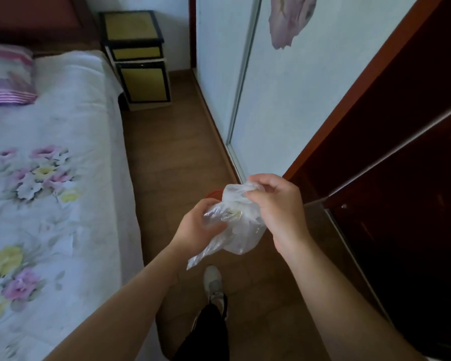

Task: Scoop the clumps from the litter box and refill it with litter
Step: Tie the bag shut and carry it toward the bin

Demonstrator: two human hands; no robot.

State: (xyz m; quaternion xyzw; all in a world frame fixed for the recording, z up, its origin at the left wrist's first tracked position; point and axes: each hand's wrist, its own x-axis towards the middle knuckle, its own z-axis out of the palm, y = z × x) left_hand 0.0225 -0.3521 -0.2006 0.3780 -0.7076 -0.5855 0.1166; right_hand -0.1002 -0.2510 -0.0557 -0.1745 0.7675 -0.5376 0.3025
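Floral cotton covers the bed (50, 152) on the left, and no litter box or scoop shows anywhere in view. Near centre, the left hand (197, 226) curls its fingers round the crumpled lower part of a clear bag (242, 230). Just right of it, the right hand (279, 204) pinches the bag's top edge between thumb and fingertips, so both hands hold it above the floor (172, 157). I judge the film very light, soft and slippery, apt to cling shut and to tear if yanked. The mouth's rim is the place to grip, one hand each side, to spread it. A dark wardrobe (401, 165) stands at the right.
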